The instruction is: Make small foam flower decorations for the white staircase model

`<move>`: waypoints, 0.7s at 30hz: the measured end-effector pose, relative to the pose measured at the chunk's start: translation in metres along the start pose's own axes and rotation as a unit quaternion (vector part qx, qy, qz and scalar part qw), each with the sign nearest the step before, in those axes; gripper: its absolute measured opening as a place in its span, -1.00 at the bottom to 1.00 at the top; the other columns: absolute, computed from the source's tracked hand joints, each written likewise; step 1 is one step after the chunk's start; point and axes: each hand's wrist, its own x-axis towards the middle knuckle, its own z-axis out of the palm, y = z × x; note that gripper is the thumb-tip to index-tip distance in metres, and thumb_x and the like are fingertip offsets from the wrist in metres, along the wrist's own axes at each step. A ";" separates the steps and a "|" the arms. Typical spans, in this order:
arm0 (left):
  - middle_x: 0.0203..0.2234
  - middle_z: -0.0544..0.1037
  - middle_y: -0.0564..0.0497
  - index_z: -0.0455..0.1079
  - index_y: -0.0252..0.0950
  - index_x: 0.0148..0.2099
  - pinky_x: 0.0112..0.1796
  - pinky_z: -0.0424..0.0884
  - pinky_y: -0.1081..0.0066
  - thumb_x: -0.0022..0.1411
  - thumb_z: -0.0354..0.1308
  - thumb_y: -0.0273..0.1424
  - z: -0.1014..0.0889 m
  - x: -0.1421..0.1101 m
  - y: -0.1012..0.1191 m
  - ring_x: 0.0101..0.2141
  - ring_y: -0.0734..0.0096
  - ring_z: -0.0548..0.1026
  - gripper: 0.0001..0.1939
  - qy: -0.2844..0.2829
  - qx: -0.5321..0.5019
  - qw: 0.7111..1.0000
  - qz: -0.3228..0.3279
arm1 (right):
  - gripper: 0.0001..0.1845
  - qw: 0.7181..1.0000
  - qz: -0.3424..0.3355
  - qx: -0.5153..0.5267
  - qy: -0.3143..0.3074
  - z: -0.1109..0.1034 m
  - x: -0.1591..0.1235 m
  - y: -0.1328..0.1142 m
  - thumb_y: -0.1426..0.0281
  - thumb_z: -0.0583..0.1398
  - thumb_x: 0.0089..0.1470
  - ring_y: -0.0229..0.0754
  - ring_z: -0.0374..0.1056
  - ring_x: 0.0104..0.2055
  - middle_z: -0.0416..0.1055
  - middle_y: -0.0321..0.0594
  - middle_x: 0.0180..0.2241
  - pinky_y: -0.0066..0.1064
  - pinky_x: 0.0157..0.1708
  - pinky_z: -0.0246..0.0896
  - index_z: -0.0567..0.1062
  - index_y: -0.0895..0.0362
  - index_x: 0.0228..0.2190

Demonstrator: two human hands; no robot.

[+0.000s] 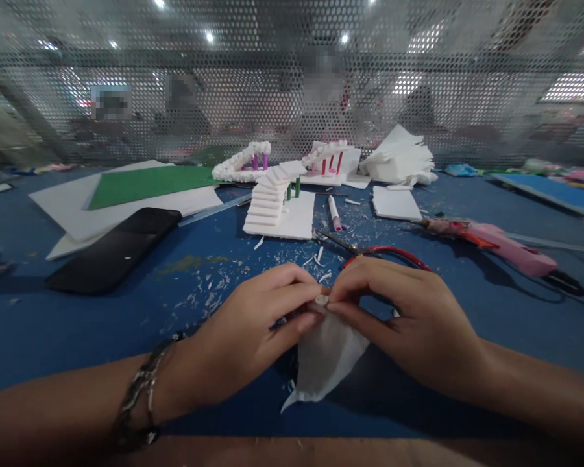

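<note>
Between my two hands hangs a thin white sheet of tissue-like paper, its upper edge bunched or rolled at the fingertips. My left hand pinches the left end of that edge, thumb below and fingers above. On the other end, my right hand holds it between thumb and index finger. A small pale round end shows where the fingertips meet; I cannot tell if it is rolled paper or another piece. Just beyond my right hand lie scissors with red handles, partly covered by that hand.
A white model staircase stands ahead, with two more small models behind it. A black phone and green sheet lie left. Right are a pink glue gun with its cable and a stack of white pieces. White scraps litter the blue table.
</note>
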 end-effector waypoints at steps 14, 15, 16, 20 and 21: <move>-0.40 0.44 0.09 0.36 -0.28 -0.24 -0.32 0.27 0.60 0.12 0.04 -0.55 -0.004 0.003 -0.010 -0.35 0.54 0.38 -0.84 0.034 -0.070 0.997 0.019 | -0.93 0.998 -0.004 0.064 -0.019 -0.009 0.003 -0.001 0.55 0.14 -0.06 -0.42 0.29 -0.46 0.39 -0.32 -0.50 -0.65 -0.44 0.21 0.40 0.21 -0.43; -0.40 0.44 0.10 0.34 -0.26 -0.21 -0.32 0.28 0.59 0.10 0.07 -0.53 -0.003 0.002 -0.009 -0.36 0.53 0.38 -0.82 0.048 -0.080 0.996 0.008 | -0.89 0.997 0.010 0.077 -0.014 -0.009 0.004 0.000 0.55 0.15 -0.07 -0.42 0.30 -0.46 0.39 -0.33 -0.48 -0.65 -0.44 0.22 0.40 0.19 -0.40; -0.40 0.45 0.10 0.31 -0.25 -0.19 -0.34 0.29 0.58 0.08 0.10 -0.51 -0.003 0.001 -0.009 -0.38 0.53 0.38 -0.80 0.064 -0.095 0.993 -0.007 | -0.86 0.996 0.027 0.089 -0.008 -0.009 0.004 0.001 0.54 0.16 -0.09 -0.42 0.31 -0.46 0.40 -0.34 -0.47 -0.66 -0.45 0.23 0.40 0.18 -0.38; -0.45 0.43 0.09 0.30 -0.27 -0.27 -0.44 0.30 0.59 0.06 0.13 -0.46 -0.001 -0.001 -0.007 -0.46 0.56 0.37 -0.86 0.092 -0.156 0.982 -0.053 | -0.91 0.989 0.066 0.133 -0.014 -0.008 0.004 0.001 0.52 0.17 -0.09 -0.41 0.32 -0.46 0.42 -0.32 -0.46 -0.66 -0.46 0.25 0.41 0.18 -0.42; -0.47 0.43 0.09 0.31 -0.29 -0.32 -0.43 0.30 0.57 0.05 0.13 -0.46 -0.001 -0.001 -0.007 -0.46 0.55 0.37 -0.91 0.088 -0.164 0.981 -0.056 | -0.94 0.987 0.072 0.143 -0.022 -0.008 0.005 0.000 0.52 0.17 -0.08 -0.41 0.32 -0.46 0.41 -0.32 -0.47 -0.65 -0.46 0.25 0.42 0.18 -0.45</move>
